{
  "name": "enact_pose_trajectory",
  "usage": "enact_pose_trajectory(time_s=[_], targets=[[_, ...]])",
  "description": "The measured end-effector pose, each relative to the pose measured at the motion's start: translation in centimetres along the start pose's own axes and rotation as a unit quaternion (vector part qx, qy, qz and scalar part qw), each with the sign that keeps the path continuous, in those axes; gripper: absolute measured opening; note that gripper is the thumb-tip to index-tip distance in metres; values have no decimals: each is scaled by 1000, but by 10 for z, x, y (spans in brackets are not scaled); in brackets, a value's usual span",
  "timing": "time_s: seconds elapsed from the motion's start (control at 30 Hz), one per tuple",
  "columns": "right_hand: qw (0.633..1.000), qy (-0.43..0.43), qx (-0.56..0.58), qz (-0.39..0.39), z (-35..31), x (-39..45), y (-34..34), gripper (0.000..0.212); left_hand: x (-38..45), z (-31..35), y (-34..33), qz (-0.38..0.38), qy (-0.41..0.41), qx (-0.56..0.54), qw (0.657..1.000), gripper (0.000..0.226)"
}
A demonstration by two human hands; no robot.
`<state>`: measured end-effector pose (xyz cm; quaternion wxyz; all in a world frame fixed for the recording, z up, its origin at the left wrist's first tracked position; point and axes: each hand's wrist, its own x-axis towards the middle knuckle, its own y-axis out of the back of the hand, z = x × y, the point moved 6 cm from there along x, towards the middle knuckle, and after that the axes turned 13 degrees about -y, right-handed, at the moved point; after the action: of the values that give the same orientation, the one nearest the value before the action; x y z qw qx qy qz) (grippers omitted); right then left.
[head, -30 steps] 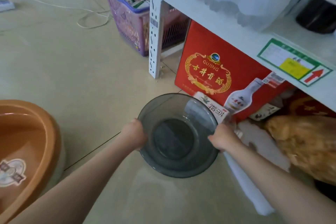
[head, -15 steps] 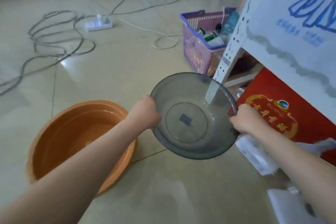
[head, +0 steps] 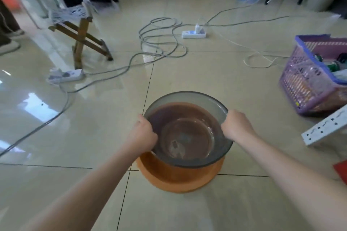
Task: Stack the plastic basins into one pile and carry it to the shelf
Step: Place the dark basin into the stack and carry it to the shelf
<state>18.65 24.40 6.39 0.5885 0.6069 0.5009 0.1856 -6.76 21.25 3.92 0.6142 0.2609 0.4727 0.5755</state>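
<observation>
A see-through grey plastic basin [head: 189, 99] is held over an orange basin [head: 178, 178] that stands on the tiled floor. The grey one covers most of the orange one, whose near rim and wall show below it. My left hand [head: 142, 135] grips the grey basin's left rim. My right hand [head: 236, 127] grips its right rim. Whether the grey basin rests inside the orange one or hovers just above it I cannot tell.
A purple plastic basket [head: 308, 84] with bottles stands at the right. The white shelf post [head: 324, 127] juts in at the right edge. Grey cables [head: 159, 50] and two power strips [head: 193, 33] lie across the floor ahead. A wooden folding stool [head: 80, 33] stands at back left.
I have turned left, away from the shelf and the red box. The grey basin, held in both hands, has moved from beside the shelf to over the orange basin.
</observation>
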Motion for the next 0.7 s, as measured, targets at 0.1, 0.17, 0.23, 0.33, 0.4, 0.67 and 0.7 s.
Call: enact_pose_trajectory(time_s=[0.1, 0.17, 0.23, 0.33, 0.4, 0.67, 0.7], targets=[[1000, 4, -10, 4, -4, 2, -27, 26, 4, -24, -22, -8, 14, -24, 1000, 53], [1000, 2, -14, 5, -3, 4, -43, 28, 5, -34, -37, -15, 11, -21, 1000, 57], [1000, -1, -19, 7, 1, 7, -56, 29, 6, -41, -49, -10, -3, 2, 1000, 59], [1000, 0, -30, 6, 5, 9, -72, 30, 8, -47, -61, 4, -23, 54, 998, 68], [999, 11, -47, 15, 5, 10, -80, 37, 8, -48, -66, 4, -26, 75, 997, 74], [986, 33, -158, 31, 9, 16, -113, 78, 9, -55, -76, 6, -49, 110, 993, 82], [984, 33, -170, 36, 10, 14, -116, 79, 8, -55, -74, 8, -48, 103, 993, 82]])
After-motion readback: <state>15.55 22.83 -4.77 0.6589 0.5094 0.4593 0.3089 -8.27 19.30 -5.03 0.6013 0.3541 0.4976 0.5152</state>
